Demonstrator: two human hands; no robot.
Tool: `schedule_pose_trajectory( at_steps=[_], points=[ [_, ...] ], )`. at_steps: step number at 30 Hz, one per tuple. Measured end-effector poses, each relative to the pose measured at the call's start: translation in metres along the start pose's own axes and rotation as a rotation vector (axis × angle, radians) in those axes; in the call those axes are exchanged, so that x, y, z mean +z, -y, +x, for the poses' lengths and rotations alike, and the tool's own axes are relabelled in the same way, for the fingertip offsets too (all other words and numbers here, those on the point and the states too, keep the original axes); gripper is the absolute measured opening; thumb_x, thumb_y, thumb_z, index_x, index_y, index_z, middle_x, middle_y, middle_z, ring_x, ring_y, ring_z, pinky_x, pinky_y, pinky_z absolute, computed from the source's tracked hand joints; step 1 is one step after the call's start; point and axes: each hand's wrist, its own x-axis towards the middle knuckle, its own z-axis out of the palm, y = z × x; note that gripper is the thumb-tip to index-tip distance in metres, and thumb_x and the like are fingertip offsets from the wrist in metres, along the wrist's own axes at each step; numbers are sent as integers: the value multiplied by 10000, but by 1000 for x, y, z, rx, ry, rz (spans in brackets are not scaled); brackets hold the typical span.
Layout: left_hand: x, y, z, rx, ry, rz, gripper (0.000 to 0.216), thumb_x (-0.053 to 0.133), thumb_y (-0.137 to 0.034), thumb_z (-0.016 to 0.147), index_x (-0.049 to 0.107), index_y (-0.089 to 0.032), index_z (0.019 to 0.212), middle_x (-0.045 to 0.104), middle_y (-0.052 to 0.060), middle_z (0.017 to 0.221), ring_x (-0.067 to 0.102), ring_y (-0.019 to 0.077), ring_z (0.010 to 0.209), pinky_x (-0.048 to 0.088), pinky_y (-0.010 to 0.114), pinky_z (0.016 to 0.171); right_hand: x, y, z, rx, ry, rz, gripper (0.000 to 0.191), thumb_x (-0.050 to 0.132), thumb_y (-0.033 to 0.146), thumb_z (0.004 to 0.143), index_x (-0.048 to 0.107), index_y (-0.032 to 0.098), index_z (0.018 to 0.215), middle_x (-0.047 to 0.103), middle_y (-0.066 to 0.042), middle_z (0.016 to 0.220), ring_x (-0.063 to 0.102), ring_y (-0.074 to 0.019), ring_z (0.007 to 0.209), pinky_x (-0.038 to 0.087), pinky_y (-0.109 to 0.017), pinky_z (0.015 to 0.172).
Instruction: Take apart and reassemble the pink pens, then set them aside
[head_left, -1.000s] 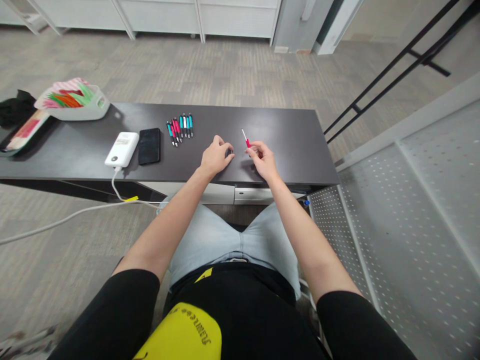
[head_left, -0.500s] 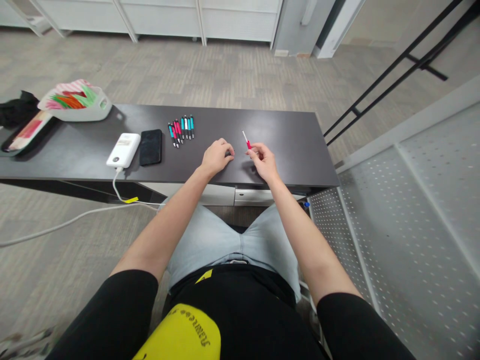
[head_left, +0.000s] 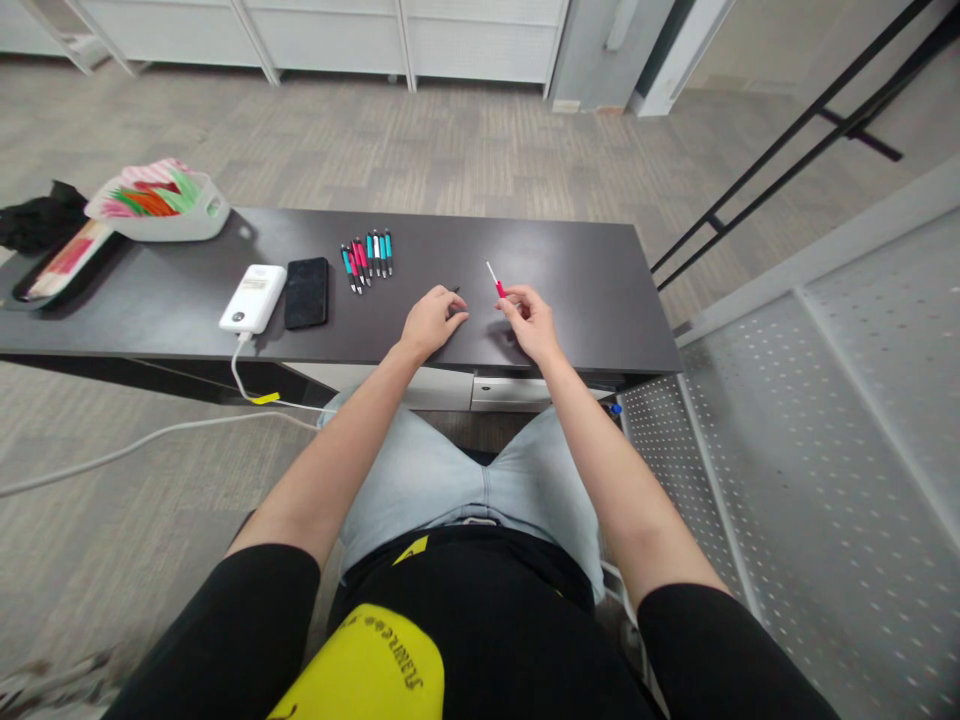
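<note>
**Grip on both sides**

My right hand (head_left: 531,320) pinches a slim red barrel (head_left: 501,289), a thin white rod (head_left: 491,272) projecting from its end, above the dark grey tabletop (head_left: 585,270). My left hand (head_left: 431,320) is closed on a small black part (head_left: 454,290), mostly hidden. Farther left lie red, teal and white pens (head_left: 362,260).

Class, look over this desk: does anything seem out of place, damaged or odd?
Yes: the pink pen in the right hand looks incomplete. A thin white rod, probably its refill, sticks out bare, unlike the pens lying together. The left hand holds a dark piece, mostly hidden.
</note>
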Motion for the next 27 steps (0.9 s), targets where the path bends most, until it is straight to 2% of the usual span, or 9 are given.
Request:
schedule_pose_trajectory(
  at_steps=[4,8,12,15,17,21,27],
  points=[
    [4,3,-2,-16,-25,-15,297,951,-134,981,752,-281,815,701,50,972,678,293,914,613,477,1029,0,3,-1,-34,6,51,404,820,730,1070,860,372,1254,961,-66,1170,599,-304,795,594,-521,820],
    [10,11,-5,-76,-70,-185,282,945,-155,1013,755,-285,850,780,46,924,722,286,907,621,454,1019,0,3,-2,-47,2,94,368,841,728,1049,855,395,1205,945,-44,1116,594,-305,766,594,-524,798],
    [12,20,-2,-175,-166,-594,135,935,-299,1095,839,-272,1004,859,46,942,752,230,838,631,355,841,1,-1,0,-46,-3,61,411,832,763,1058,868,386,1218,940,-44,1116,601,-290,780,610,-511,806],
    [11,23,1,-199,-228,-775,176,989,-410,1085,902,-259,1058,845,51,967,683,181,752,583,296,681,2,-4,1,-34,2,23,473,845,832,1025,895,401,1214,942,-51,1119,636,-306,791,635,-531,804],
    [10,24,2,-223,-260,-848,210,1001,-435,1089,898,-257,1048,828,48,976,663,162,732,566,275,639,2,-4,2,-23,4,9,492,857,875,998,913,427,1193,943,-45,1103,650,-325,771,652,-559,791],
    [9,27,-6,-290,-293,-932,293,1063,-425,1074,822,-269,1014,808,32,960,688,159,734,629,298,710,1,0,1,-34,25,-13,485,881,896,969,939,444,1131,938,-38,1063,655,-326,729,656,-577,759],
    [8,32,-21,-281,-366,-992,383,1123,-379,1012,749,-294,1012,867,41,1040,865,216,949,750,357,899,1,4,-4,-110,121,-82,302,866,716,1036,957,434,1096,949,-57,1122,755,-329,804,663,-566,796]
  ],
)
